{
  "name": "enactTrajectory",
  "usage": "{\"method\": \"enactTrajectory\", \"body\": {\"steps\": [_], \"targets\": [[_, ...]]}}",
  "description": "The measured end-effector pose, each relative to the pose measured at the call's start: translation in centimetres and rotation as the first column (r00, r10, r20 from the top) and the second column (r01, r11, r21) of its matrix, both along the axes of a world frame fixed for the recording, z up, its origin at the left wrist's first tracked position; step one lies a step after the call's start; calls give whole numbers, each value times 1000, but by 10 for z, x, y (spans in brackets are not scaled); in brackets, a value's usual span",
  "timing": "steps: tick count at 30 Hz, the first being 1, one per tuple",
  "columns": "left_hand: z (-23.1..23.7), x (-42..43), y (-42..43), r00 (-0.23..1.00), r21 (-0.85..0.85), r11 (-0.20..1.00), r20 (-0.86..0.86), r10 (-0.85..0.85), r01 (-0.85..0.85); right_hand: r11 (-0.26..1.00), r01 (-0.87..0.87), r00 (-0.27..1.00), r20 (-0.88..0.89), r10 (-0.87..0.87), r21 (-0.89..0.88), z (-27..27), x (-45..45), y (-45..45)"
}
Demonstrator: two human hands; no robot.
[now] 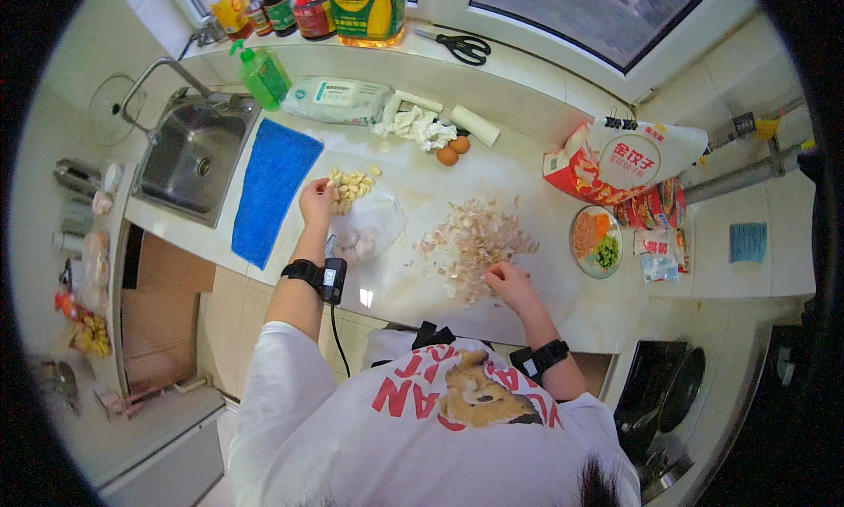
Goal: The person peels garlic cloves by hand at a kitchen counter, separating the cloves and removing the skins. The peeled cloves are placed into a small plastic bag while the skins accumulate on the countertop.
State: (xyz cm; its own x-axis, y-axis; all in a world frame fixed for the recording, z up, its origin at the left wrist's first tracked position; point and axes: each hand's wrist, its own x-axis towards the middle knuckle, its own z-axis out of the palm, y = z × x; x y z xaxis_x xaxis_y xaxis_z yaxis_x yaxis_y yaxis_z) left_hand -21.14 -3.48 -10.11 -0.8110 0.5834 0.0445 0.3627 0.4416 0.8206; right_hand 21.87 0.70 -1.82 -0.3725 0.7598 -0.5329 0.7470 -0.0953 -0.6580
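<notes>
Peeled garlic cloves (354, 185) lie in a small heap on the white countertop. At the heap's left edge is my left hand (316, 202), its fingertips drawn together against the cloves; whether one is pinched between them is hidden. A clear plastic bag (386, 220) with whole garlic bulbs (356, 243) inside lies just in front of that heap. Further right spreads a loose pile of papery garlic skins (484, 237). My right hand (509, 284) is at the near edge of the skins, thumb and fingers close together, and what they may hold is too small to tell.
A blue cloth (273, 191) lies between the steel sink (188, 158) and the cloves. Two brown eggs (453, 151) sit behind the skins. At right stand a plate of chopped food (597, 260) and a flour bag (613, 164). Scissors (461, 46) rest on the sill.
</notes>
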Motion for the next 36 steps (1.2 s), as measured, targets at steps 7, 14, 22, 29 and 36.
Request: {"method": "enactTrajectory", "body": {"steps": [7,14,22,29,36], "targets": [[-22,-37,17,985,-120,986,-108,-132,119,998,48,999,1,-48,40,-19,-7,-43],[-22,-44,21,922,-383,901,-234,-308,204,978,191,977,76,-198,86,-17,1,-53],[25,50,15,887,-33,892,-96,-452,451,777,390,846,142,-515,494,-52,51,15],[34,197,-23,644,-31,646,123,-755,763,777,227,904,168,-392,587,-82,73,73],[29,259,-29,665,-43,668,150,-731,743,905,58,920,329,-212,421,-86,73,103]]}}
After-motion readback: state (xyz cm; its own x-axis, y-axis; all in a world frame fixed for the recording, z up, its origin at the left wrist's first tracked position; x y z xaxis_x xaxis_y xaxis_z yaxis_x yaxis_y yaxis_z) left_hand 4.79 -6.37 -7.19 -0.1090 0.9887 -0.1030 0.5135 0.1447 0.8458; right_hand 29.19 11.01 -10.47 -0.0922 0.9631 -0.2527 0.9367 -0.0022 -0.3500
